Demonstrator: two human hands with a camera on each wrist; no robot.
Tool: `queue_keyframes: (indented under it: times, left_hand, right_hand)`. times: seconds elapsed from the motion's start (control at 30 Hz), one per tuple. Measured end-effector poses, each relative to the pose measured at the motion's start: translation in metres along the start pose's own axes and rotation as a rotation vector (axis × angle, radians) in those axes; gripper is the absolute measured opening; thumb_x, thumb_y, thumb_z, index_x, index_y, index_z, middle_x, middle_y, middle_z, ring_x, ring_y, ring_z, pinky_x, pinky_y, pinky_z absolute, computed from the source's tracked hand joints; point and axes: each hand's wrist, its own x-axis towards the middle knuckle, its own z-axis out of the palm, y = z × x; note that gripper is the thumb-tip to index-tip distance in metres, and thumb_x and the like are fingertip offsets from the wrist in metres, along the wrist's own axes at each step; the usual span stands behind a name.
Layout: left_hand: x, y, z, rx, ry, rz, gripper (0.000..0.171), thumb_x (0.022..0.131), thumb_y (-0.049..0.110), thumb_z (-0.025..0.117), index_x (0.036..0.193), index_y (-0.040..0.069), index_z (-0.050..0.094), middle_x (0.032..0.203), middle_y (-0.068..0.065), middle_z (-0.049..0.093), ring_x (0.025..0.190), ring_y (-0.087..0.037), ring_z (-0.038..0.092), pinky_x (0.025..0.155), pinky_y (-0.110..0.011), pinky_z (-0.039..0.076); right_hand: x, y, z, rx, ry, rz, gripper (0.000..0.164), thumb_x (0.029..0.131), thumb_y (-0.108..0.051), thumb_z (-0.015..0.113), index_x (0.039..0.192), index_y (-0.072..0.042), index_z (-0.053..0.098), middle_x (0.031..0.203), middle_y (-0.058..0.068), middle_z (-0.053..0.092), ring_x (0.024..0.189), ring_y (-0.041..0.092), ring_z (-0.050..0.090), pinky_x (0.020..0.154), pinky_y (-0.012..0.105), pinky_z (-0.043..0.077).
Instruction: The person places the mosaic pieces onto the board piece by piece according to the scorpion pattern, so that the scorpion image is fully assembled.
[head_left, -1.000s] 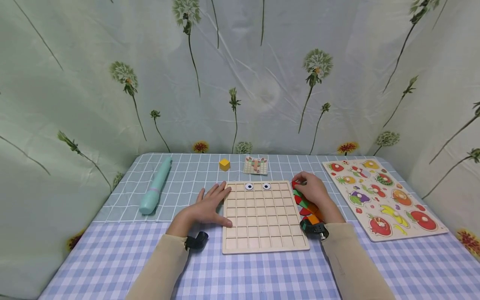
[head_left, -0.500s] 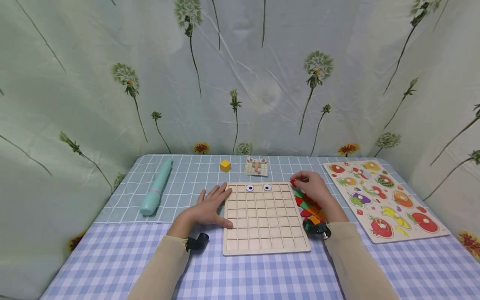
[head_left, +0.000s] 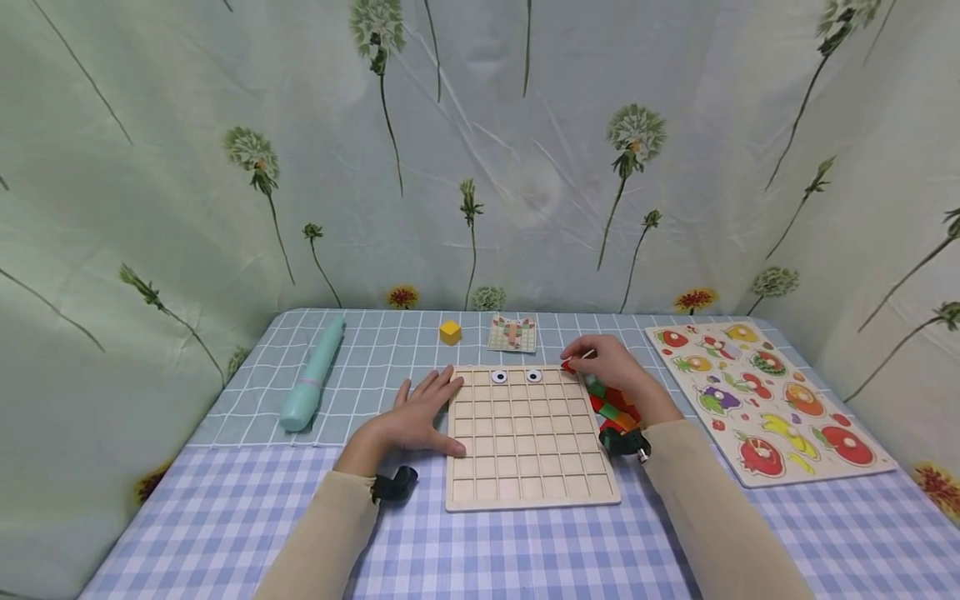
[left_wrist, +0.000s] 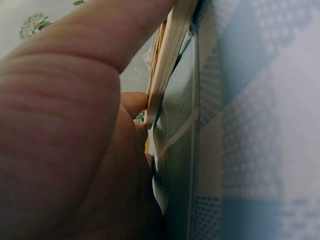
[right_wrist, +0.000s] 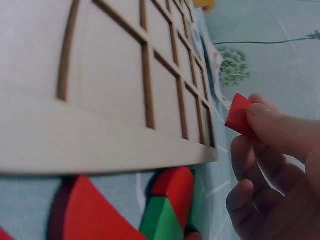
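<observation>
A wooden board (head_left: 532, 442) divided into square cells lies between the hands; two eye discs (head_left: 498, 377) sit in its top row. My left hand (head_left: 412, 423) rests against the board's left edge with fingers spread, the thumb lying on the rim. Between thumb and fingers, my right hand (head_left: 611, 367) pinches a small flat red block (right_wrist: 242, 117), held over the board's top right corner. Under the right wrist, beside the board's right edge, lies a pile of red, green and orange blocks (head_left: 618, 414), partly hidden by the hand.
Behind the board are a yellow cube (head_left: 450, 332) and a small pattern card (head_left: 512, 333). A folded teal umbrella-like object (head_left: 311, 379) lies at the left. On the right stands a fruit puzzle board (head_left: 765, 400), lying flat on the checked cloth (head_left: 480, 558).
My right hand has lifted the red block from the pile's far end and moved it left, over the board's top right corner. The left hand has stayed in place.
</observation>
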Motion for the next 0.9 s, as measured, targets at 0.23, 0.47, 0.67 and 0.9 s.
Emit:
queue_keyframes:
  times: [0.23, 0.47, 0.67, 0.9]
  left_hand:
    - [0.0, -0.001, 0.001, -0.005, -0.009, -0.004, 0.115, 0.074, 0.057, 0.081, 0.161, 0.016, 0.019, 0.171, -0.006, 0.002, 0.158, -0.034, 0.0, 0.121, -0.066, -0.007]
    - [0.0, -0.001, 0.0, 0.001, -0.006, -0.002, 0.115, 0.074, 0.057, 0.081, 0.161, 0.016, 0.019, 0.171, -0.006, 0.002, 0.158, -0.034, -0.001, 0.121, -0.066, -0.007]
    - [0.0, -0.001, 0.001, 0.003, -0.006, -0.003, 0.115, 0.074, 0.057, 0.082, 0.161, 0.016, 0.019, 0.171, -0.006, 0.002, 0.158, -0.034, 0.0, 0.121, -0.067, -0.006]
    - [0.001, 0.0, 0.001, 0.003, 0.0, -0.008, 0.115, 0.073, 0.058, 0.082, 0.161, 0.017, 0.02, 0.171, -0.006, 0.003, 0.158, -0.034, 0.001, 0.121, -0.067, -0.006]
  right_hand:
    - [0.009, -0.004, 0.008, -0.054, -0.058, -0.013, 0.015, 0.098, -0.013, 0.063, 0.106, -0.011, 0.076, 0.106, 0.009, 0.072, 0.088, 0.02, 0.06, 0.077, 0.028, 0.051]
    - [0.011, -0.013, 0.012, -0.076, -0.088, -0.052, 0.014, 0.098, -0.008, 0.062, 0.105, -0.008, 0.073, 0.106, 0.011, 0.071, 0.091, 0.02, 0.059, 0.08, 0.031, 0.05]
    - [0.013, -0.015, 0.015, -0.093, -0.095, -0.064, 0.014, 0.097, -0.008, 0.061, 0.102, -0.008, 0.074, 0.107, 0.011, 0.071, 0.091, 0.021, 0.059, 0.081, 0.033, 0.05]
    - [0.014, -0.016, 0.016, -0.097, -0.101, -0.058, 0.014, 0.097, -0.009, 0.063, 0.099, -0.011, 0.076, 0.108, 0.01, 0.073, 0.095, 0.022, 0.06, 0.084, 0.035, 0.051]
